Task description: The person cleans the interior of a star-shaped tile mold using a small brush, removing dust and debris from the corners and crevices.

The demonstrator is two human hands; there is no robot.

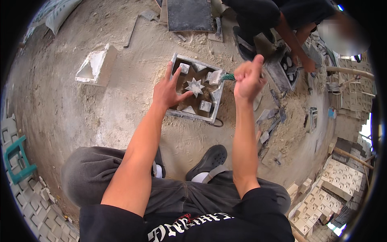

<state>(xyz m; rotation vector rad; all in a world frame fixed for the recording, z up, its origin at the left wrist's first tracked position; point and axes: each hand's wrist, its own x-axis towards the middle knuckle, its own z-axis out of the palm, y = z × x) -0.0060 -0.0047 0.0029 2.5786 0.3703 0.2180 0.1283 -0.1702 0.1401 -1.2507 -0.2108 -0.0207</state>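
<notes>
On the dusty ground in front of me lies a square metal mould [219, 97], with a star-shaped piece [195, 87] at its middle and small blocks [204, 106] around it. My left hand [166, 92] is spread over the mould's left side, thumb stretched toward the star. My right hand [249, 80] is closed around the green handle [228, 76] of what looks like a hammer. Its pale, dusty head [215, 77] is over the mould's upper right part; whether it touches there I cannot tell.
A pale hollow block [96, 66] stands at the left. A dark board [190, 15] lies beyond the mould. At the far right, another person's hand [309, 65] works by a second mould [284, 70]. Trowel-like tools [269, 117] lie nearby; patterned blocks [342, 177] are stacked lower right.
</notes>
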